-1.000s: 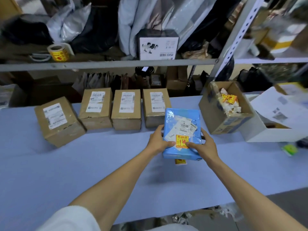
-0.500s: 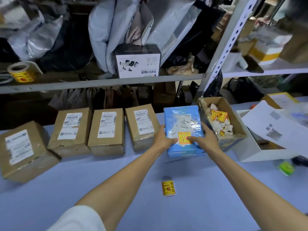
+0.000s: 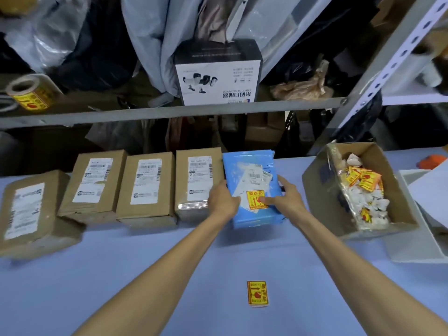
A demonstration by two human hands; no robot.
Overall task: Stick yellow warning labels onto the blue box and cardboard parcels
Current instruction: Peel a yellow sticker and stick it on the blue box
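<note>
The blue box [image 3: 244, 166] lies on the table at the right end of a row of cardboard parcels [image 3: 148, 187], touching the nearest one. A yellow warning label [image 3: 254, 199] is stuck on its top near the front. My left hand [image 3: 221, 198] grips the box's left edge. My right hand [image 3: 287, 197] holds its right side, thumb pressing on the label. A loose yellow label [image 3: 257, 293] lies on the table near me.
An open cardboard carton [image 3: 315, 187] of crumpled backing paper and yellow labels stands right of the box, with a white box [image 3: 417, 248] beside it. A roll of yellow labels [image 3: 29, 97] sits on the shelf [image 3: 169, 112] behind, beside a scanner box [image 3: 218, 73].
Both hands have pushed the blue box away from me into line with the parcels. The loose label that was under its front edge now lies uncovered on the table.
</note>
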